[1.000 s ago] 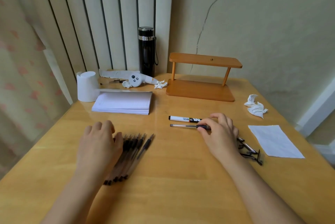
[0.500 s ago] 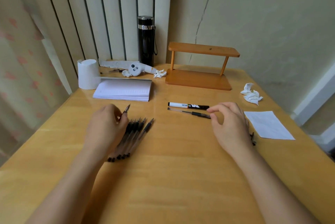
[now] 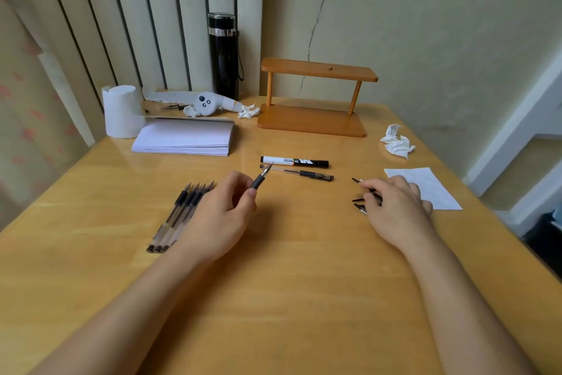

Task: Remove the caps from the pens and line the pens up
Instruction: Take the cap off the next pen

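My left hand holds an uncapped black-grip pen, tip pointing up and right. Left of it, a row of several uncapped pens lies side by side on the table. Farther back lie a clear pen with its cap on and a white-and-black marker. My right hand rests over several loose black caps, fingers curled on them; whether it grips one is unclear.
A white sheet lies right of my right hand, crumpled tissue behind it. At the back stand a wooden shelf, a black flask, a notepad and a paper roll.
My left hand lifted one pen out of the row and swung it right toward the centre. My right hand left the clear pen and moved right onto the caps.
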